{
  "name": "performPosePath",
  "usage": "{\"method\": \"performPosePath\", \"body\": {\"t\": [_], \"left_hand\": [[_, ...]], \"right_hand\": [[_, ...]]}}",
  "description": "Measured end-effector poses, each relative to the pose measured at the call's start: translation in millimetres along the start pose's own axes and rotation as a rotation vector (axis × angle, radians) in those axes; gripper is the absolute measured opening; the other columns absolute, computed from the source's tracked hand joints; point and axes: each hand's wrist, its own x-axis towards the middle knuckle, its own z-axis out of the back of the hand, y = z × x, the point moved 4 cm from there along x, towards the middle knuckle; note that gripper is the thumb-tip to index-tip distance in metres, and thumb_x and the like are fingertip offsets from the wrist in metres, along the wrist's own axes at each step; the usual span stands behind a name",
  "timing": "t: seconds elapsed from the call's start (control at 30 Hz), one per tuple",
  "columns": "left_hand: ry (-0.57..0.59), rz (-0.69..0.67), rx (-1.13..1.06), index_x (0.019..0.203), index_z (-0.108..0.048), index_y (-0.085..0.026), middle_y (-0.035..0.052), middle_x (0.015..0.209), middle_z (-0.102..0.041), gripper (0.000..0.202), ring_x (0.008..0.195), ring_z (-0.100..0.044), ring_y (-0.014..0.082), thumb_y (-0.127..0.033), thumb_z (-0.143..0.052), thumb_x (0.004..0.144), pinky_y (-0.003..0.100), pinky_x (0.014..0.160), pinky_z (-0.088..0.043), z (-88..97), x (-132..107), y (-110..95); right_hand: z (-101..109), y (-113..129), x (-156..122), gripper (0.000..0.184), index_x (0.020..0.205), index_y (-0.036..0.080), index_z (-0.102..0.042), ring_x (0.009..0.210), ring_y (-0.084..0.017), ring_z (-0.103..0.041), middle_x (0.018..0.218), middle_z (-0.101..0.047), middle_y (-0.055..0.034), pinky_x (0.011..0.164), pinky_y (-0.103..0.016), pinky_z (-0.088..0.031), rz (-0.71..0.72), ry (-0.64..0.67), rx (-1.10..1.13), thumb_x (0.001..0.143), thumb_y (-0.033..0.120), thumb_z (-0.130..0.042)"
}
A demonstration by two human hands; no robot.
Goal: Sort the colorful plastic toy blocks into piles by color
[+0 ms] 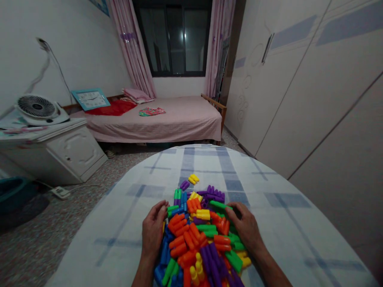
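Observation:
A pile of bullet-shaped plastic building pieces (187, 237) in orange, blue, green, purple and yellow lies before me. My left hand (154, 227) rests along the pile's left side, its fingers curved and apart, fingertips close to a green-and-blue piece (173, 211). On the right, my right hand (243, 225) has thumb and fingers closed at the end of a long green piece (220, 205); its exact grip is partly hidden. Purple pieces (213, 194) lie at the pile's far edge. A small yellow piece (193, 179) and a purple one (184, 185) sit just beyond.
The round table has a white-and-blue checked cloth (119, 227). Past it stands a bed (179, 123) beneath a window. A white cabinet (74, 149) with a fan (38, 107) is at left. A large wardrobe (299, 91) lines the right side.

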Motion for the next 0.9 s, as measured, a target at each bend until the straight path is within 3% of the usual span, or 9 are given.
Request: {"method": "performPosePath", "body": {"t": [0.17, 0.47, 0.6, 0.8, 0.9], "left_hand": [[-0.002, -0.003, 0.001, 0.106, -0.063, -0.016, 0.0104, 0.108, -0.068, 0.047, 0.099, -0.064, 0.0224, -0.050, -0.054, 0.076, 0.032, 0.085, -0.052, 1.2, 1.9, 3.9], [-0.005, 0.042, -0.056, 0.105, -0.062, -0.016, 0.0096, 0.109, -0.067, 0.046, 0.099, -0.063, 0.0232, -0.049, -0.058, 0.073, 0.034, 0.088, -0.048, 0.4, 1.6, 2.9], [-0.004, 0.057, -0.074, 0.105, -0.062, -0.017, 0.0092, 0.109, -0.067, 0.045, 0.099, -0.063, 0.0232, -0.049, -0.059, 0.073, 0.034, 0.088, -0.048, 0.1, 0.2, 1.8], [-0.011, 0.066, -0.108, 0.105, -0.063, -0.016, 0.0097, 0.107, -0.068, 0.046, 0.099, -0.063, 0.0235, -0.048, -0.060, 0.073, 0.035, 0.088, -0.048, 0.4, -1.1, 3.5], [-0.005, 0.057, -0.106, 0.106, -0.062, -0.016, 0.0097, 0.108, -0.068, 0.046, 0.099, -0.063, 0.0234, -0.048, -0.060, 0.073, 0.035, 0.089, -0.047, 0.3, 0.1, 4.2]], "right_hand": [[5.2, 3.8, -1.2, 0.044, 0.064, 0.019, -0.056, 0.066, -0.015, -0.052, 0.066, -0.059, -0.0013, 0.063, -0.025, -0.041, -0.068, -0.054, 0.065, 0.084, 0.055, -0.039], [15.9, -1.4, -3.3, 0.046, 0.063, 0.019, -0.049, 0.058, -0.014, -0.045, 0.057, -0.048, 0.0031, 0.054, -0.023, -0.036, -0.242, -0.179, 0.158, 0.083, 0.058, -0.035], [23.5, -4.3, -5.1, 0.043, 0.075, 0.019, -0.056, 0.067, -0.017, -0.051, 0.068, -0.057, -0.0002, 0.061, -0.026, -0.038, -0.267, -0.246, 0.133, 0.083, 0.056, -0.036], [43.0, -31.6, -5.1, 0.044, 0.096, 0.018, -0.059, 0.079, -0.022, -0.056, 0.086, -0.062, -0.0066, 0.069, -0.032, -0.041, -0.368, -0.486, 0.035, 0.084, 0.053, -0.034], [43.1, -34.2, -3.6, 0.045, 0.107, 0.016, -0.056, 0.095, -0.026, -0.053, 0.103, -0.059, -0.0114, 0.081, -0.038, -0.041, -0.255, -0.561, -0.038, 0.084, 0.050, -0.036]]}}
